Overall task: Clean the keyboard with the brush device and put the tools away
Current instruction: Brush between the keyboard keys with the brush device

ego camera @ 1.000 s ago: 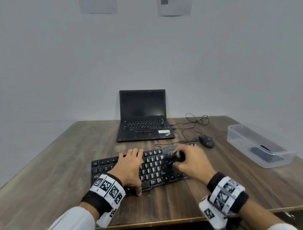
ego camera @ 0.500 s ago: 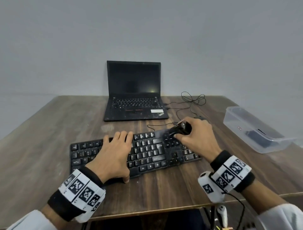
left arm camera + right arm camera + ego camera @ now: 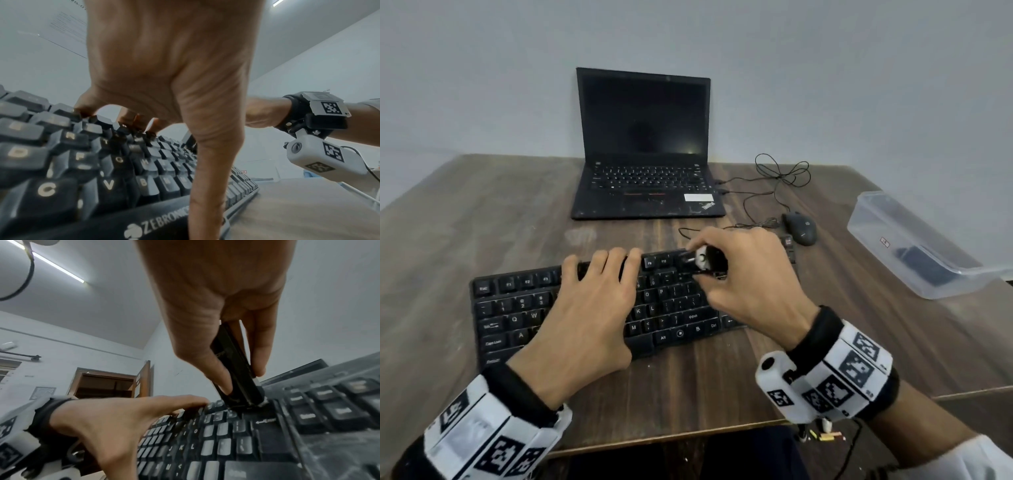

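Observation:
A black keyboard [image 3: 517, 308] lies on the wooden table, seen close up in both wrist views [image 3: 61, 162] [image 3: 267, 443]. My left hand [image 3: 592, 301] lies flat on its middle keys, fingers [image 3: 131, 118] straight and reaching the top row, thumb at the front edge. My right hand [image 3: 743, 281] grips a black brush device [image 3: 705, 260] between thumb and fingers. The device [image 3: 236, 374] stands tilted, its lower end touching the keys near the upper right of the main block.
An open black laptop [image 3: 643, 154] stands behind the keyboard. A black mouse [image 3: 799, 228] with a tangled cable lies to the right. A clear plastic box [image 3: 914, 246] holding a dark item sits at the far right edge of the table [image 3: 448, 222].
The right hand has carried the brush device from the middle-right keys up toward the top row. The left hand stays pressed on the keyboard. The head view has dropped closer to the table.

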A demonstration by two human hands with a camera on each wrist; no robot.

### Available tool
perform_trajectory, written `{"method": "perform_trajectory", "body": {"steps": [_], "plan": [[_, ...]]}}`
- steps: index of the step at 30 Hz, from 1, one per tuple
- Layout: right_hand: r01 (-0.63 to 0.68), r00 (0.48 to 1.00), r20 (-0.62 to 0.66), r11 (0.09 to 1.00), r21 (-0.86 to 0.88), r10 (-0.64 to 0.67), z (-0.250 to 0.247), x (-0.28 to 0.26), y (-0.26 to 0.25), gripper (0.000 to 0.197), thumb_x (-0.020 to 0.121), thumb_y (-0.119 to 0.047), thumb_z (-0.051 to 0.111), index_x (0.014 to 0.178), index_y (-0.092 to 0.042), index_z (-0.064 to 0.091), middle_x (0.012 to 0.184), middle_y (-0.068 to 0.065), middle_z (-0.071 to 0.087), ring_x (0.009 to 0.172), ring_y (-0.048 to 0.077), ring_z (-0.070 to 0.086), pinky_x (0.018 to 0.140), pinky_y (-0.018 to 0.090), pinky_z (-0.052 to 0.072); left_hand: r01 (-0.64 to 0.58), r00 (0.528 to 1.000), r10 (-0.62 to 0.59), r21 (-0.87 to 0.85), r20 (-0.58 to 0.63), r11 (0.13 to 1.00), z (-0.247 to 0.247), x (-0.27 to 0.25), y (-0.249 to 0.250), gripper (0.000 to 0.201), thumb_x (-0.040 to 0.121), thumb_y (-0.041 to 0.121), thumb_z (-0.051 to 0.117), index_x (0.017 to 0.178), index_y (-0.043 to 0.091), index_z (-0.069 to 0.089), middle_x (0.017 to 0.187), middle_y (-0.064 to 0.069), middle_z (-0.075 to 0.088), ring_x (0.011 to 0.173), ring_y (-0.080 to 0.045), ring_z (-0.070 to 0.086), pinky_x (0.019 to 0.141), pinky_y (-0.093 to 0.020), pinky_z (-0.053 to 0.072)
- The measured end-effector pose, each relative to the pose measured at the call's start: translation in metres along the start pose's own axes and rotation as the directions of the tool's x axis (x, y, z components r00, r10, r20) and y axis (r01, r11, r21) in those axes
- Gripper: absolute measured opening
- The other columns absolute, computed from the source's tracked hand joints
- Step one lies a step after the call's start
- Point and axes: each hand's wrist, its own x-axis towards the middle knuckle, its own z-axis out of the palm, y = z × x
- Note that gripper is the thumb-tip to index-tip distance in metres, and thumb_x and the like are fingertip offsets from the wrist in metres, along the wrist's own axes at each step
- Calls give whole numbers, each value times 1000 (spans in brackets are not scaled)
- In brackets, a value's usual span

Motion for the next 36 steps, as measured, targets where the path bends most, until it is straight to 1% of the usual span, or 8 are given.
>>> {"method": "perform_trajectory", "body": {"steps": [7, 13, 18, 24, 26, 31, 34, 36], "plan": [[-253, 951, -178, 967, 18, 252, -18, 0, 44, 25, 77, -23, 85, 100, -27, 77, 82, -12, 78, 79, 10, 74, 78, 39, 64, 33, 997, -32, -16, 65, 999, -1, 5, -2, 146, 17, 52, 84, 146, 3, 35, 127, -8, 49, 115, -30, 52, 98, -58, 43], [-111, 989, -88, 989, 97, 119, 8, 11, 2, 24, 78, -22, 83, 101, -25, 76, 79, -11, 77, 73, 9, 73, 74, 35, 63, 42, 994, -41, -11, 97, 999, -1, 5, -5, 148, 18, 55, 84, 148, 4, 33, 129, -6, 49, 117, -29, 52, 100, -57, 42], [-261, 952, -161, 965, 15, 260, -9, 15, 35, 23, 78, -25, 81, 100, -26, 77, 83, -8, 78, 80, 17, 74, 79, 41, 63, 30, 985, -30, -2, 168, 1000, -5, 9, -6, 151, 25, 62, 83, 153, 9, 23, 134, -1, 42, 123, -24, 45, 106, -53, 39], [-163, 985, -44, 984, 67, 166, 7, 15, 14, 24, 75, -27, 81, 99, -27, 75, 79, -11, 76, 76, 13, 73, 74, 36, 63, 25, 978, -25, 5, 208, 1000, -12, 11, -4, 155, 32, 68, 84, 156, 12, 11, 139, 2, 36, 130, -21, 39, 111, -49, 34], [-210, 974, -81, 976, 57, 214, 2, 12, 32, 22, 77, -27, 80, 98, -26, 76, 80, -11, 76, 76, 11, 73, 75, 37, 64, 21, 976, -20, -5, 216, 1000, -13, 12, -4, 156, 32, 69, 84, 157, 13, 9, 140, 3, 34, 131, -20, 38, 112, -49, 33], [-362, 914, -190, 932, 15, 358, -19, 1, 76, 25, 73, -33, 80, 97, -26, 77, 78, -11, 76, 76, 13, 73, 74, 39, 64, 27, 979, -24, -13, 203, 1000, -8, 13, -9, 159, 18, 72, 80, 153, 11, 23, 131, 0, 45, 121, -24, 47, 103, -53, 40], [-283, 951, -122, 959, 29, 284, -8, 0, 59, 22, 73, -29, 80, 95, -26, 76, 76, -12, 75, 74, 9, 72, 73, 35, 63, 35, 979, -33, -9, 203, 999, -5, 14, -10, 160, 14, 74, 78, 151, 10, 27, 128, -2, 49, 118, -26, 49, 99, -55, 42], [-190, 981, -36, 982, 15, 190, 0, -1, 45, 24, 72, -30, 79, 95, -25, 74, 76, -9, 75, 73, 15, 72, 71, 38, 62, 35, 981, -34, -1, 189, 999, -6, 14, -10, 161, 13, 76, 76, 152, 10, 27, 130, -3, 49, 120, -26, 49, 100, -56, 42]]}}
